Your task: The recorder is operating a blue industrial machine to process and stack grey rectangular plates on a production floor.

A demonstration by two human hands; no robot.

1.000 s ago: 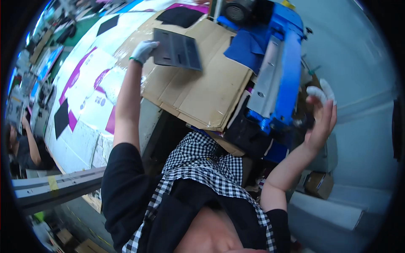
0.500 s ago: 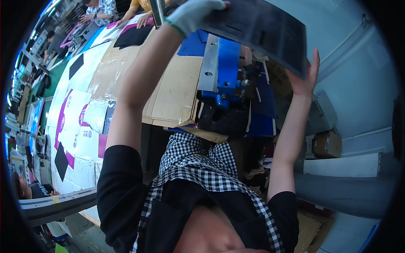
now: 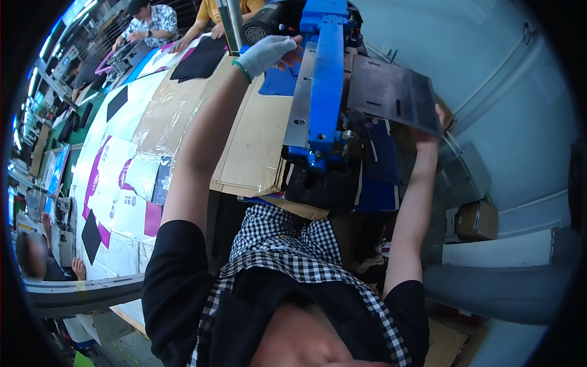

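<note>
My left hand [image 3: 269, 55], in a white glove with bare fingertips and a green cuff, is raised left of a blue machine [image 3: 325, 85] with a metal side plate [image 3: 299, 101]. Its fingers are loosely bent and apart, with nothing visible in them. On the machine's other side, my right hand [image 3: 428, 136] is bare and grips the outer edge of a dark, see-through flat sheet [image 3: 391, 88] with a few short slots. The sheet is tilted, its inner edge beside the machine. Part of my right hand is hidden behind it.
Flattened cardboard [image 3: 235, 150] lies left of the machine. Beyond it, a long table holds white and purple printed sheets [image 3: 113, 174] and black pieces [image 3: 200, 59]. Co-workers [image 3: 150, 25] stand at its far end. A cardboard box [image 3: 476, 220] sits by the wall at right.
The sheet has swung down to the right of the machine, uncovering the machine's top. My left hand has let go of the sheet; my right hand has lowered with it.
</note>
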